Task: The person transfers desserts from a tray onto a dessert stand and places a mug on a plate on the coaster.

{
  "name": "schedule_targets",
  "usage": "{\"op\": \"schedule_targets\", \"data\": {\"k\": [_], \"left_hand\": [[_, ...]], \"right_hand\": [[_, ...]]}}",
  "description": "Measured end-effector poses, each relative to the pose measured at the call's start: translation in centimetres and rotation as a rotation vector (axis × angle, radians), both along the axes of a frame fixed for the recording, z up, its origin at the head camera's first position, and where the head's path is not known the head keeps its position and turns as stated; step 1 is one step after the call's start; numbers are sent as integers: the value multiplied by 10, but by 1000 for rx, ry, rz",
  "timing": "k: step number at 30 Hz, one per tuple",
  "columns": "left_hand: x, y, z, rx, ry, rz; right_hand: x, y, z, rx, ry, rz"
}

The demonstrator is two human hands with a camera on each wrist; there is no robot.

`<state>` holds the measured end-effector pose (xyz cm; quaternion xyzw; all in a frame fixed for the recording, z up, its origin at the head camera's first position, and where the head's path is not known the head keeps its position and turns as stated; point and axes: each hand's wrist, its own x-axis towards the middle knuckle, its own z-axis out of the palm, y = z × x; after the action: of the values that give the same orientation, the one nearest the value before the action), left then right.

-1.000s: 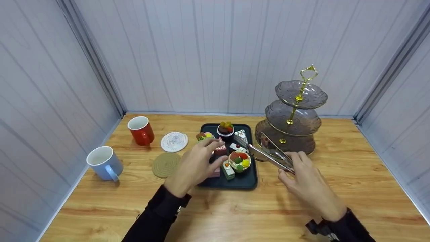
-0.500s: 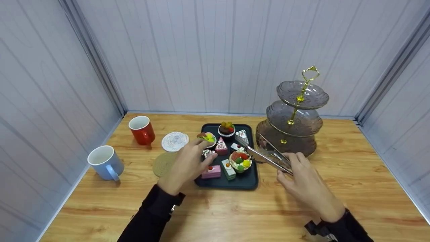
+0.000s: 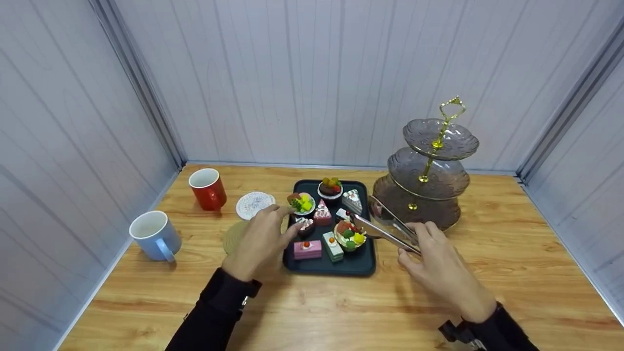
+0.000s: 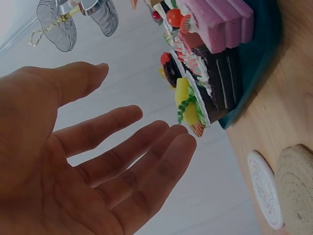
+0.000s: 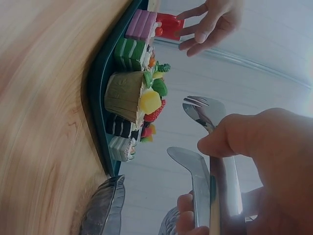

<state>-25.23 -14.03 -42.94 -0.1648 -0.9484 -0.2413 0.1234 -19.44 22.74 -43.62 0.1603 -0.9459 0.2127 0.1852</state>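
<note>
My right hand (image 3: 441, 268) grips a pair of metal serving tongs (image 5: 225, 181); their two arms stand apart with nothing between them. One tong tip overlaps the small white-topped cake and fruit cupcake (image 3: 350, 236) at the dark tray's (image 3: 317, 267) right side in the head view. My left hand (image 3: 261, 241) is empty, fingers spread and slightly bent, over the tray's left edge near a chocolate cake (image 3: 305, 226). Also on the tray are a pink cake slice (image 3: 307, 250), a green layered slice (image 3: 333, 246), a chocolate cupcake (image 3: 330, 190) and several other small cakes.
A three-tiered glass stand (image 3: 414, 168) with a gold handle rises right of the tray, close to the tongs. Further left are a red mug (image 3: 207, 192), a light blue mug (image 3: 155, 239), a white coaster (image 3: 253, 204) and a tan woven coaster (image 3: 234, 239).
My left hand has drawn back leftward from over the tray, uncovering the pink slice and several cakes. The tong tips have come slightly nearer to me, off the white cake wedge.
</note>
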Motion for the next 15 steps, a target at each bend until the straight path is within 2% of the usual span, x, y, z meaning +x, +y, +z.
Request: {"op": "schedule_targets", "data": {"k": [9, 15], "left_hand": [[-4, -6, -11, 26, -64, 62], [-7, -8, -15, 38, -135, 113]], "right_hand": [[1, -4, -2, 21, -2, 3], [1, -5, -2, 34, 2, 14]]}}
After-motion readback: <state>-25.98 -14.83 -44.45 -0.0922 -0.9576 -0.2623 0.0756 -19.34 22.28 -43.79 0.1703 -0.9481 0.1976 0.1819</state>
